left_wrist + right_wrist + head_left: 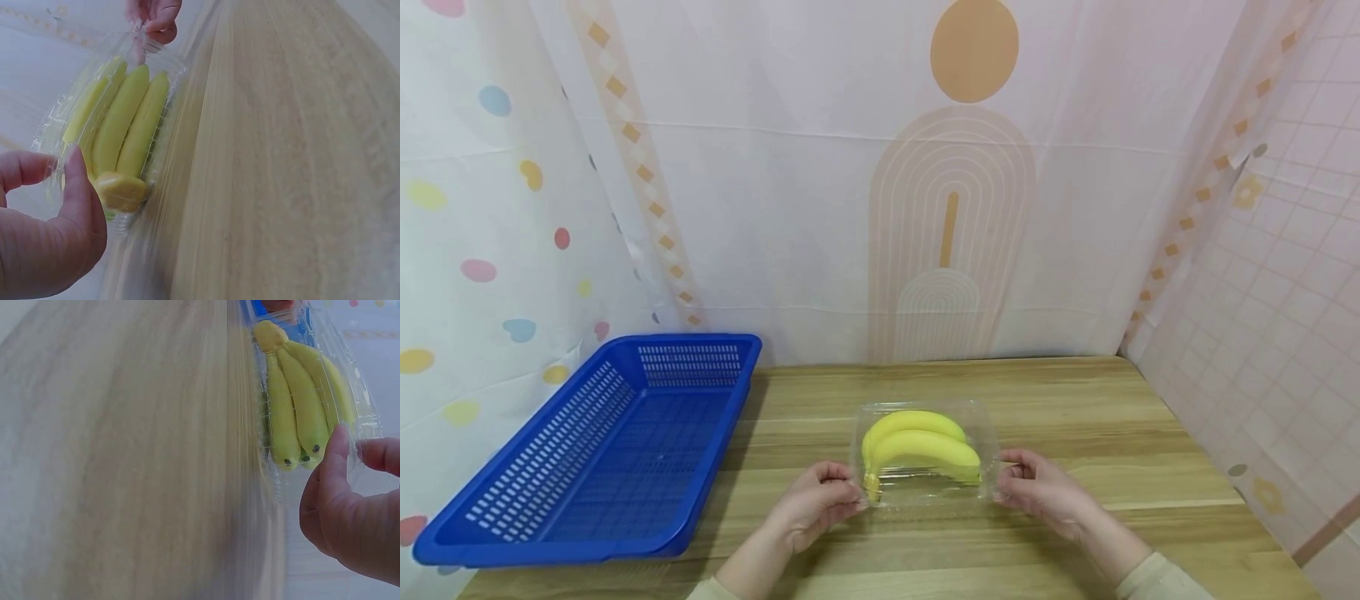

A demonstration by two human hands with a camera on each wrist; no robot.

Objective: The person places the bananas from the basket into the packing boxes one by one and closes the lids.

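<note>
A bunch of yellow bananas (925, 450) lies inside a clear plastic clamshell box (925, 497) at the front middle of the table. On the box's left side, my left hand (822, 502) pinches the rim between thumb and finger. My right hand (1047, 490) pinches the opposite side in the same way. In the left wrist view the bananas (122, 125) show through the clear wall, stem end toward my left hand (56, 231). The right wrist view shows their dark tips close to my right hand (350, 500).
A blue plastic basket (700, 467) with slotted walls stands on the left of the wooden table (1075, 400). Patterned curtains (790, 208) hang behind the table and along both sides.
</note>
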